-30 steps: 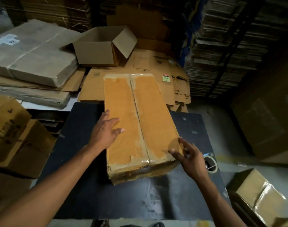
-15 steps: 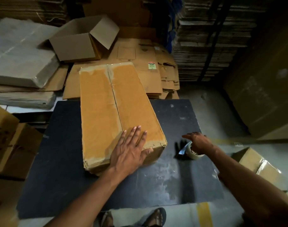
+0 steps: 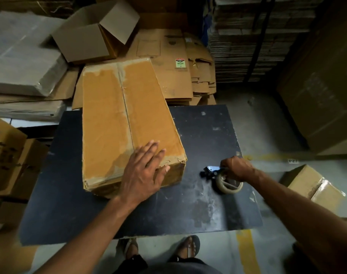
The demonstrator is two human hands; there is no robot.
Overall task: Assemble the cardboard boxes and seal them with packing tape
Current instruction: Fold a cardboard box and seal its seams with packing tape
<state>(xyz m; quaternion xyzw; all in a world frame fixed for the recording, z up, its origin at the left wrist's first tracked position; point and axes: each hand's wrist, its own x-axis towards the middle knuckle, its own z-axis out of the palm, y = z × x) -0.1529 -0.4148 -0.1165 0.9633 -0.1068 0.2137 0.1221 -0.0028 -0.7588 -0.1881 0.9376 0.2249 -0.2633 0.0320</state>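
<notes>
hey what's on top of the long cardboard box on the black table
Only the left hand, lying flat over the box's near right corner and centre seam. The patch beneath the palm is hidden.

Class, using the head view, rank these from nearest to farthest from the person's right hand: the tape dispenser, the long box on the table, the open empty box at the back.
1. Tape dispenser: in the right hand.
2. Long box: to its left, on the table.
3. Open box: far back left.
</notes>
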